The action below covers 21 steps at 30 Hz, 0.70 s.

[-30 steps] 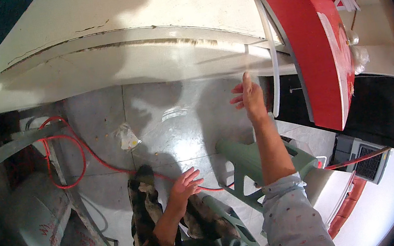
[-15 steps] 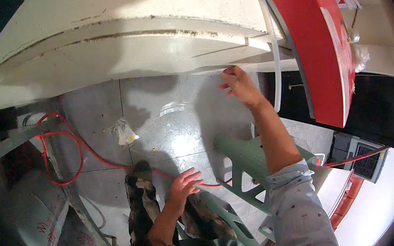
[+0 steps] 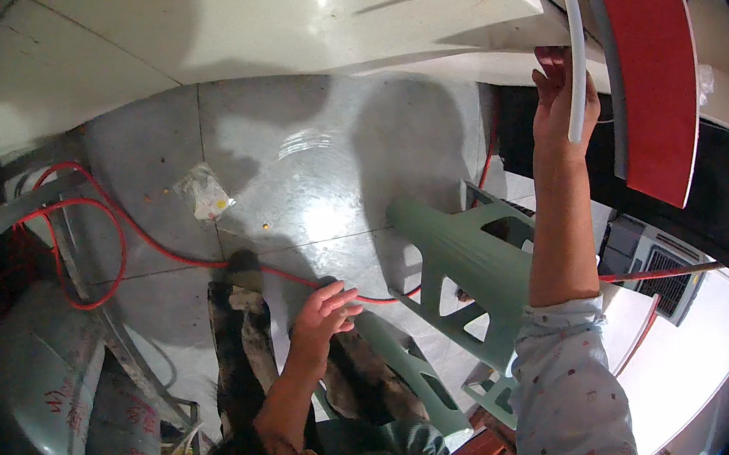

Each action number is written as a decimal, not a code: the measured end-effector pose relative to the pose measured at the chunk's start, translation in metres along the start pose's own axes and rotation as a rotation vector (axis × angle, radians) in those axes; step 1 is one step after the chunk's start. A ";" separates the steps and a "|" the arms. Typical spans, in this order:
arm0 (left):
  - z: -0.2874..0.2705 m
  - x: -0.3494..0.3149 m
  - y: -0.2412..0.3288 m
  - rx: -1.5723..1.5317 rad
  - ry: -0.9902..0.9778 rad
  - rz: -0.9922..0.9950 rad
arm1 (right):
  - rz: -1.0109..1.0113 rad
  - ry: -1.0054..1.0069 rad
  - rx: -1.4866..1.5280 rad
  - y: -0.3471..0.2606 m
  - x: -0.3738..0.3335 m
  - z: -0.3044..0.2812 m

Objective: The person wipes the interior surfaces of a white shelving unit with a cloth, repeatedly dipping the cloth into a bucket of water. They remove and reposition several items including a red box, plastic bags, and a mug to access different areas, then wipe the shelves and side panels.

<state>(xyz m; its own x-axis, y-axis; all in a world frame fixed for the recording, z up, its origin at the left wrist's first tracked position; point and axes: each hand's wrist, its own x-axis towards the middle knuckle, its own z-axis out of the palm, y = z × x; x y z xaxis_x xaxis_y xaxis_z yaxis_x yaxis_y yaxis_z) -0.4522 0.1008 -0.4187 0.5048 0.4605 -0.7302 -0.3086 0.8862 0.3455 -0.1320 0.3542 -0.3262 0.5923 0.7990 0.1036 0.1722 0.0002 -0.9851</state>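
My right hand (image 3: 562, 105) is raised at the right, palm upward, beside the lower edge of a cream panel (image 3: 408, 1). A narrow white strip (image 3: 576, 62) hangs across the hand and hides part of it. The visible fingers are stretched out and apart, and I see nothing held in them. My left hand (image 3: 325, 314) hovers above my legs with its fingers loosely spread, holding nothing. A green plastic stool (image 3: 451, 257) stands below my right forearm. A red panel (image 3: 641, 53) with a grey edge is to the right of my right hand.
A red hose (image 3: 165, 251) loops at the left and runs across the grey tiled floor (image 3: 289, 210). Grey cylinders (image 3: 54, 388) lie by a metal frame (image 3: 128, 351) on the left. A clear plastic bag (image 3: 206, 193) lies on the floor. A vented unit (image 3: 662, 280) stands at the right.
My right hand has moved right and up, from beside the cream panel's edge to the white strip. The view has shifted; my left hand stays above my legs.
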 end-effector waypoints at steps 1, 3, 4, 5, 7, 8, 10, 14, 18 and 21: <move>0.000 0.000 -0.001 -0.001 0.006 -0.003 | 0.035 -0.012 0.050 0.000 0.000 -0.003; -0.001 -0.001 -0.001 0.012 -0.002 0.002 | 0.099 -0.028 0.156 -0.002 0.000 -0.009; -0.002 -0.001 -0.002 0.020 -0.007 0.007 | 0.106 -0.027 0.068 0.000 -0.007 -0.010; -0.004 0.000 -0.002 0.018 0.006 0.007 | 0.105 -0.028 -0.019 0.000 -0.018 -0.008; -0.012 -0.001 -0.003 0.017 0.035 0.008 | 0.271 -0.089 0.187 -0.005 -0.039 -0.010; -0.015 0.002 -0.007 0.008 0.061 0.012 | 0.308 -0.078 0.191 -0.005 -0.048 -0.015; -0.017 0.001 -0.004 -0.018 0.083 0.030 | 0.373 -0.089 0.264 -0.014 -0.062 -0.025; -0.017 -0.005 0.009 -0.001 0.197 0.015 | 0.423 -0.146 0.519 -0.046 -0.071 -0.052; -0.029 -0.005 -0.002 0.014 0.231 -0.020 | 0.276 -0.245 0.768 -0.095 -0.064 -0.057; -0.032 -0.015 -0.009 0.037 0.239 -0.066 | 0.385 -0.232 0.693 -0.107 -0.057 -0.061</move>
<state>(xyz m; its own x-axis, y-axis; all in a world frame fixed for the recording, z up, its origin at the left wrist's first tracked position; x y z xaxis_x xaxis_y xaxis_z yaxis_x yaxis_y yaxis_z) -0.4825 0.0844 -0.4300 0.3166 0.3805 -0.8689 -0.2498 0.9171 0.3106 -0.1362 0.2717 -0.2181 0.3204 0.9226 -0.2149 -0.5789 0.0111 -0.8153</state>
